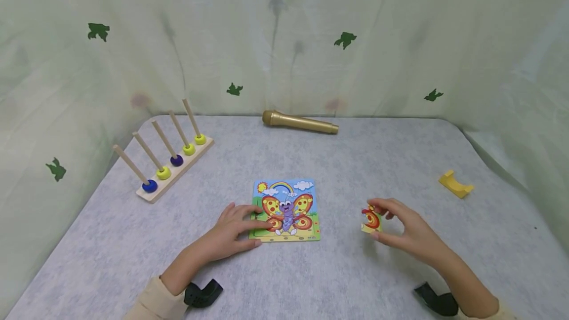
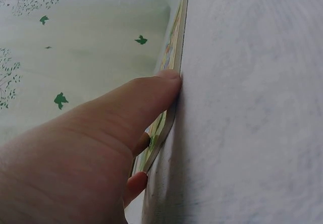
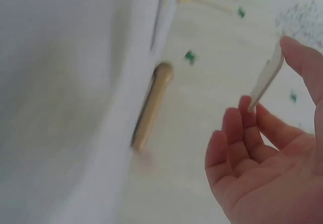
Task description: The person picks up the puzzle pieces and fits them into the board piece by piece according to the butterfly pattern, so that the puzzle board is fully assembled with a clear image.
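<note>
In the head view a square butterfly puzzle (image 1: 286, 186) lies flat on the table. My left hand (image 1: 231, 233) rests at its left side, the index finger stretched over the picture. In the left wrist view the thumb (image 2: 151, 93) touches the near edge of the puzzle board (image 2: 177, 42); other fingertips are partly hidden behind it. Right of the board, my right hand (image 1: 409, 233) pinches a puzzle piece (image 1: 372, 221) with red and yellow swirls, raised above the table. The right wrist view shows this thin piece (image 3: 266, 77) edge-on between thumb and fingertips.
A wooden peg rack (image 1: 178, 174) with blue and yellow rings stands at the left. A gold microphone (image 1: 302, 122) lies along the back edge. On the right lies a yellow curved block (image 1: 455, 184). Behind the table hangs a pale curtain (image 1: 284, 38) with green leaf shapes.
</note>
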The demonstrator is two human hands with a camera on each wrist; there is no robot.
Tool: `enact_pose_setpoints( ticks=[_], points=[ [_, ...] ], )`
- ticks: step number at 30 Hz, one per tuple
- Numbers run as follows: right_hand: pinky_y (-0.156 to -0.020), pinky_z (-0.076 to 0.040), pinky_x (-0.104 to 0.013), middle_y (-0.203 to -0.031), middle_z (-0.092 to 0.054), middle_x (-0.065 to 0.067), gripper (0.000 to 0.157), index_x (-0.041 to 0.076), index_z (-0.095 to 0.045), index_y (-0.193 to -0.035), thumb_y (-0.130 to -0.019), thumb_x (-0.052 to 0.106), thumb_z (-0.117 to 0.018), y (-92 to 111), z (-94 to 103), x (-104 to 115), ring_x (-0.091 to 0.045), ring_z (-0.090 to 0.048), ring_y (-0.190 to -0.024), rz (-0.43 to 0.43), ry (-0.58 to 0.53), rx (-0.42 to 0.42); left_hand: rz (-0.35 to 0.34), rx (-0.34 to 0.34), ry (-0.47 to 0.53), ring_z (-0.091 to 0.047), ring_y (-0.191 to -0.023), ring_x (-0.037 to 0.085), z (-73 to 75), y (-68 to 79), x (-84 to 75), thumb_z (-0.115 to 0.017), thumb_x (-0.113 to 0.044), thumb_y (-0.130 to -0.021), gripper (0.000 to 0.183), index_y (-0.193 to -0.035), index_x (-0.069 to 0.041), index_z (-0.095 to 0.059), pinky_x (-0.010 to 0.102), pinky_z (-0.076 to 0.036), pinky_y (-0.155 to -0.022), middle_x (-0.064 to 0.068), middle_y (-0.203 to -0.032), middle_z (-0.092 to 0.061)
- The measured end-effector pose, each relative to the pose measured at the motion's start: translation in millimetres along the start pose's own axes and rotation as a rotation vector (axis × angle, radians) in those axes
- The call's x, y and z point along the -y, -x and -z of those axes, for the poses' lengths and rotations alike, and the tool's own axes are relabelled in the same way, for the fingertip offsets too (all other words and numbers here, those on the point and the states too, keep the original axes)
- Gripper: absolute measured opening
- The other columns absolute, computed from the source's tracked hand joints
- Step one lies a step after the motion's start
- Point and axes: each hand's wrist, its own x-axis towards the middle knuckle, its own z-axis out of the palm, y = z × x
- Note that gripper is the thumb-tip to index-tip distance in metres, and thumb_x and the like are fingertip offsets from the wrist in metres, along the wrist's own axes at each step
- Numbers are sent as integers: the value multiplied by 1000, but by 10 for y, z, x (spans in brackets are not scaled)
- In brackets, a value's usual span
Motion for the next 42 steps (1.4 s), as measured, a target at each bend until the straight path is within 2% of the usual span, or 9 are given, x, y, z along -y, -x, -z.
enact_pose_setpoints(
  ticks=[3,8,13,17,28,35,37,42],
  points=[
    [-74,-42,-26,-105,-54,8,57,13,-51,-124,-73,17,-75,-176,-133,146,-9,-48,-90,59,-45,-8,-2,-4,-1,-29,-124,24,4,-2,-4,-62,-39,-83,37,-119,-33,-59,57,-3,-100,1,-130,-41],
    [-78,-44,-36,-109,-53,9,57,13,-51,-124,-74,22,-75,-395,-417,321,-10,-48,-93,46,-114,50,-9,-12,-1,-30,-123,24,7,-7,-4,-62,-39,-83,37,-119,-33,-59,57,-3,-99,2,-129,-42],
    [-81,-44,-38,-108,-53,5,58,8,-51,-125,-75,27,-73,-525,-707,312,-13,-49,-97,20,-121,169,-11,-13,4,-30,-123,23,3,-9,2,-62,-39,-83,36,-119,-34,-59,57,-3,-99,2,-129,-42],
    [-86,-42,-36,-110,-52,5,61,7,-50,-127,-76,30,-72,-569,-857,244,-12,-48,-100,-15,-88,234,-17,-14,2,-30,-123,23,3,-7,5,-61,-40,-83,37,-119,-34,-59,57,-3,-99,1,-129,-42],
    [-84,-41,-33,-108,-52,1,57,7,-53,-123,-75,32,-72,-625,-1034,154,-14,-44,-100,-23,62,237,-33,-38,-14,-32,-121,23,-18,-4,20,-61,-39,-83,36,-118,-34,-59,58,-7,-99,2,-128,-43],
    [-81,-40,-34,-105,-49,2,54,10,-56,-122,-75,31,-73,-643,-1034,154,-14,-42,-97,-59,42,249,-58,-75,-65,-32,-122,27,-25,-35,-65,-63,-36,-83,32,-114,-27,-63,57,-12,-99,3,-128,-46],
    [-79,-40,-33,-104,-48,2,54,11,-56,-121,-75,33,-73,-651,-1039,150,-14,-42,-95,-71,37,253,-65,-57,-72,-32,-124,27,-24,-57,-105,-63,-35,-83,32,-113,-22,-63,56,-12,-100,2,-128,-47],
    [-76,-39,-32,-103,-48,2,55,13,-57,-122,-74,35,-72,-665,-1048,138,-13,-41,-92,-80,16,256,-57,21,-19,-35,-123,19,-26,-88,-197,-62,-31,-84,37,-116,-14,-57,42,-26,-101,1,-130,-44]
  ],
)
